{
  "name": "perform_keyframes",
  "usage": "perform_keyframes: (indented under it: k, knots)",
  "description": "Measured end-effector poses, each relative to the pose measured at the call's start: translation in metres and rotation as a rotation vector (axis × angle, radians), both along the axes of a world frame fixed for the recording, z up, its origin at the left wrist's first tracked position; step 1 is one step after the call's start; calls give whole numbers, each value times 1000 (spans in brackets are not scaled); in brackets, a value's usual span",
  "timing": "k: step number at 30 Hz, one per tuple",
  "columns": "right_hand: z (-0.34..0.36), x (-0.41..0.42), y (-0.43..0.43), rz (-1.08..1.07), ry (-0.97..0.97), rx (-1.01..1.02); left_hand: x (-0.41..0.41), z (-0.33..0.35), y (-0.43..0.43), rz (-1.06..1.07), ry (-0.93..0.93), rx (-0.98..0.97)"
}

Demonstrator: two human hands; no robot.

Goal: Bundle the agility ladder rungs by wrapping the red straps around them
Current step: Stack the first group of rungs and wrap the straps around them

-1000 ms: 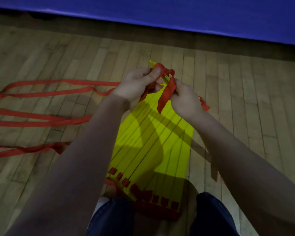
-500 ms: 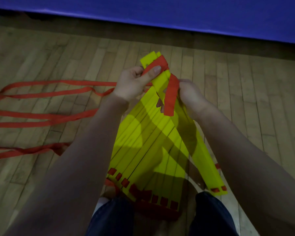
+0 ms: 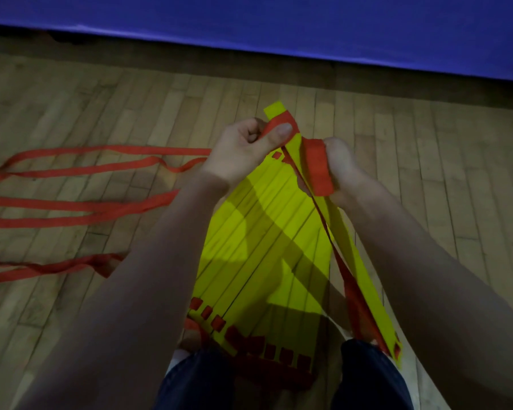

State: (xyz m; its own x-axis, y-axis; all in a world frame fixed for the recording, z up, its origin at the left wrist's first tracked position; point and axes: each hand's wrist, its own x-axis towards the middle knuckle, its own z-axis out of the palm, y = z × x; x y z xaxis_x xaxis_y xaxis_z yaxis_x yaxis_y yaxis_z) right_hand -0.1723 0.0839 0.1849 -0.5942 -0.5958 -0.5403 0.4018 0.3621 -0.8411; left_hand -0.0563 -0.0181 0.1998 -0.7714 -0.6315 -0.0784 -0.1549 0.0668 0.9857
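Down between the person's knees (image 3: 196,380), as the head view has it, the yellow rungs (image 3: 258,247) lie fanned on the wooden floor (image 3: 442,173), their near ends by the knees and their far ends gathered up at the hands. The left hand (image 3: 243,155) is clamped there, its thumb pinching a turn of red strap (image 3: 279,122) against the far tips. The right hand (image 3: 347,173) is curled round a folded loop of strap (image 3: 317,164) just beside it. One rung (image 3: 365,276) stands apart on the right with a strap running along it (not yet drawn in with the rest).

By this showing the wrap is barely begun: the rungs are not stacked, and long loose straps (image 3: 86,207) trail away to the left. Open floor lies left and right; the blue wall (image 3: 279,25) closes the far side, and the knees crowd the near edge.
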Motion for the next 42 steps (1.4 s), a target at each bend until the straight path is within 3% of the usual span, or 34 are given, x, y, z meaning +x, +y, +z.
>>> perform_keyframes:
  k: [6, 11, 14, 19, 23, 28, 32, 37, 42]
  knots:
    - [7, 15, 8, 262, -245, -178, -3, -2, 3, -78, 88, 129]
    - [6, 16, 9, 506, -353, -143, -1, -5, 2, -94, 104, 121]
    - [0, 15, 7, 465, -394, -215, -2, 0, 4, 5, 64, 110]
    - [-4, 12, 4, 422, -181, -141, 0, 2, 3, 254, 29, 155]
    - [-3, 20, -2, 280, -44, -128, 0, -3, -7, 437, -185, -89]
    - [1, 37, -5, 523, 575, 180, -1, -5, -7, 528, -388, -279]
    - [-10, 53, -7, 423, 877, 351, -5, -3, -2, 507, -442, -409]
    - [-16, 56, -7, 301, 917, 408, -9, -5, 4, 428, -364, -435]
    - [-12, 42, -3, 256, 694, 308, -10, -9, 0, 158, -52, -115]
